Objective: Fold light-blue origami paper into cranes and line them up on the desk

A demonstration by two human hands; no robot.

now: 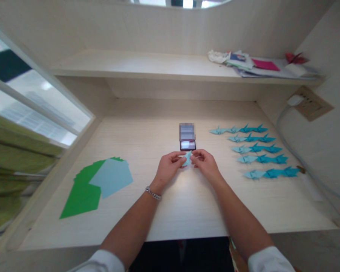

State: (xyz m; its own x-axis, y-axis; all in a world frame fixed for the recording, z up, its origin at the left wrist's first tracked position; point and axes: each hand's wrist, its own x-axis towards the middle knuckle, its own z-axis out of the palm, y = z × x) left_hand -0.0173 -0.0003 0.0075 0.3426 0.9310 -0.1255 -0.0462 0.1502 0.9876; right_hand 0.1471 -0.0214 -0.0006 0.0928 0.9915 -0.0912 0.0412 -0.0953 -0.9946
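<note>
A small light blue piece of folded origami paper [187,158] is pinched between my two hands over the middle of the desk. My left hand [170,166] grips its left side between thumb and fingers, and a chain bracelet [153,193] circles that wrist. On the paper's right side, the thumb and fingers of my right hand [205,163] are closed. Just beyond my fingertips lies a phone [187,145] with a lit screen. Several folded paper cranes [272,173], pale to brighter blue, sit in rows to the right.
Green paper sheets [82,200] lie fanned on the left, with light blue sheets [115,177] over them. A shelf [144,62] above the desk [136,124] carries papers [240,60] at its right. A cable [289,139] runs from the wall socket [311,104] along the right side.
</note>
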